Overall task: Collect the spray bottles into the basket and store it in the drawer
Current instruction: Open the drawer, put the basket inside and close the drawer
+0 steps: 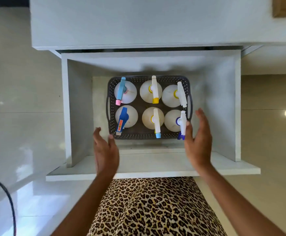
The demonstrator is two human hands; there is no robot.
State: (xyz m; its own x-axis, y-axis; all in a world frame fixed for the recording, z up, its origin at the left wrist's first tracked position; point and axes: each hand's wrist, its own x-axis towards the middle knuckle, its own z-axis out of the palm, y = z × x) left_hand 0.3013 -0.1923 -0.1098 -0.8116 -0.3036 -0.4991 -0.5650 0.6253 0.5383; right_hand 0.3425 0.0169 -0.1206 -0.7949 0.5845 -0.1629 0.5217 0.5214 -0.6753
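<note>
the grey basket (149,136) sits on the floor of the open white drawer (237,103), holding six spray bottles (153,90) upright in two rows of three (nozzles in blue, pink, yellow and white). the left hand (105,150) is open with fingers loosely spread beside the basket's near left corner, apparently not touching it, though blur makes that uncertain. the right hand (198,142) is open too, fingers together, just beside the near right corner.

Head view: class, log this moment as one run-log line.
basket: in open drawer | bottles: six, upright | left hand: open | right hand: open
</note>
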